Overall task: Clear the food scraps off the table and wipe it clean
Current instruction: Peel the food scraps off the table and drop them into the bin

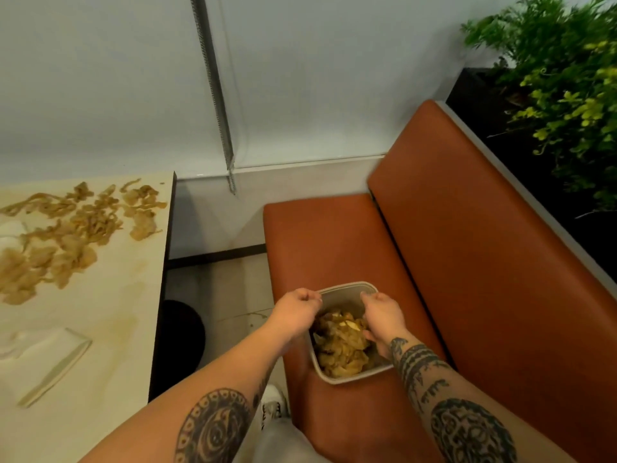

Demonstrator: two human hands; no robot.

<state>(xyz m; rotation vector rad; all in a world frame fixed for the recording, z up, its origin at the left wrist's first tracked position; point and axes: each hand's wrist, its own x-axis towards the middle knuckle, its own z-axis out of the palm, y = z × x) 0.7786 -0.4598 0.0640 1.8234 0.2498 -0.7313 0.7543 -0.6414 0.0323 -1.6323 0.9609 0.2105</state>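
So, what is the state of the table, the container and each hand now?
table: stained, scraps spread on it.
container: open, upright on the bench, holds more scraps.
left hand: fingers curled on the container rim.
right hand: fingers curled on the container rim.

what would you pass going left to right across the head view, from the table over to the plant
food scraps → table edge → tub of scraps on the bench seat → orange bench backrest → green plant
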